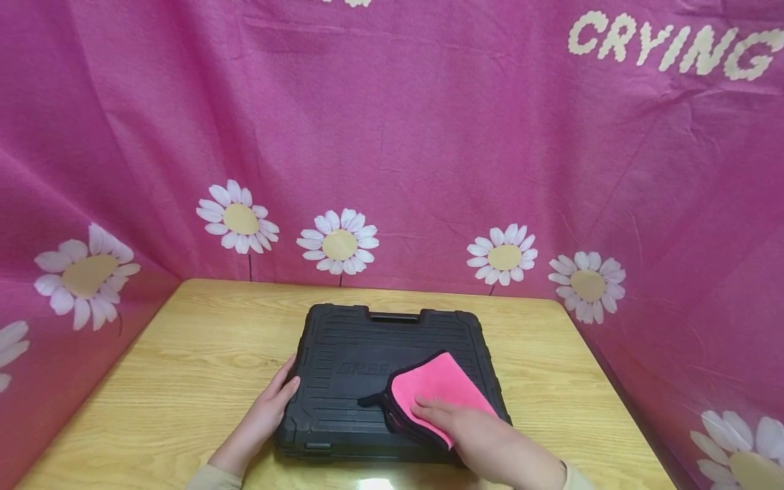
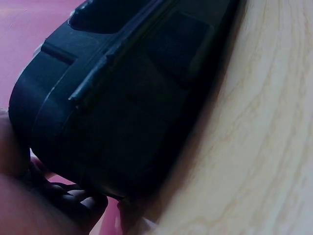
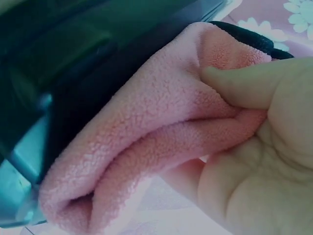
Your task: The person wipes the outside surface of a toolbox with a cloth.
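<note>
A black ribbed plastic case (image 1: 343,340) lies flat on the table, its recessed handle on the far side. My left hand (image 1: 269,405) holds the case's left side, thumb on the upper edge; in the left wrist view, the hand (image 2: 54,200) has fingers bent at the case's corner (image 2: 112,137). Over the case's near right part, my right hand (image 1: 478,435) has a pink cloth (image 1: 447,384) with black trim. The right wrist view has the hand (image 3: 259,152) gripping the folded fluffy cloth (image 3: 146,117), thumb on one side and fingers behind, beside the case (image 3: 63,58).
The wooden table (image 1: 214,340) extends around the case, with its rounded far edge close to a pink curtain (image 1: 392,136). Printed daisies and the word CRYING mark this curtain, which also hangs along the left and right sides.
</note>
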The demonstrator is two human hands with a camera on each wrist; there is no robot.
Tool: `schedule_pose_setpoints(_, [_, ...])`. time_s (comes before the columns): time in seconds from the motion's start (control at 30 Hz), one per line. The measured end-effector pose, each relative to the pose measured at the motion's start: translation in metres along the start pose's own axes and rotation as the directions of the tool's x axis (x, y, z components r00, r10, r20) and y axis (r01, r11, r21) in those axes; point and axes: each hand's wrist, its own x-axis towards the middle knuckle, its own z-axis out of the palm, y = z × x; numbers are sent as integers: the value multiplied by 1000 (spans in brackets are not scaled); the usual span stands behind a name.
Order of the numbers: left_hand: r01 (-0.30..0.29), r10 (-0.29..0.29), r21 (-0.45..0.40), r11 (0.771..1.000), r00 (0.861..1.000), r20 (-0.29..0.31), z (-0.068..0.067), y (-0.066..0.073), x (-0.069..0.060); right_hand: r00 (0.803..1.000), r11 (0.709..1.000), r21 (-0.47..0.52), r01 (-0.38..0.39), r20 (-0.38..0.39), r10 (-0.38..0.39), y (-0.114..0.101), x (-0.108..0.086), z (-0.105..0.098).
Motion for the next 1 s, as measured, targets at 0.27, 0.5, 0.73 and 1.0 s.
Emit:
schedule_pose_setpoints(0.27, [7, -7, -11, 1000, 1000, 4, 1, 0, 1, 931, 858, -433, 276, -101, -350, 11, 18, -18])
schedule_pose_setpoints(0.5, [12, -11, -10, 1000, 1000, 13, 2, -1, 2, 940, 875, -406, 264, -95, -328, 18, 38, -36])
schedule_pose_setpoints(0.73, [15, -15, -6, 1000, 1000, 1, 3, 0, 1, 923, 839, -475, 267, -125, -365, 25, 60, -53])
schedule_pose_setpoints(1.0, [14, -14, -3, 1000, 1000, -1, 7, 1, 1, 931, 831, -494, 257, -104, -350, 26, 79, -77])
